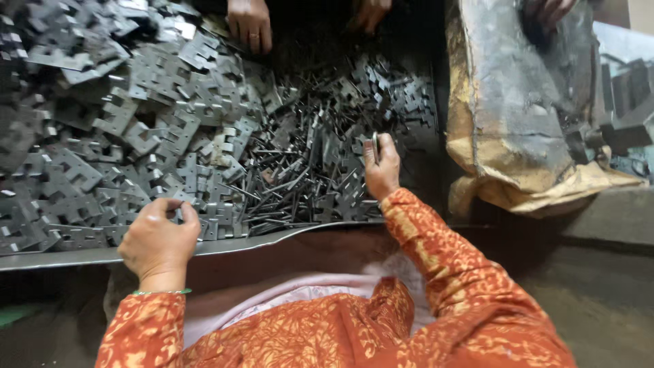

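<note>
A flat grey notched metal plate (375, 145) is pinched upright in the right hand (381, 170), over the loose dark steel pins (286, 184). The left hand (160, 242) is curled over the grey stamped plates (136, 136) at the tray rim (68, 257); its hold cannot be told. Steady alignment seems best.
</note>
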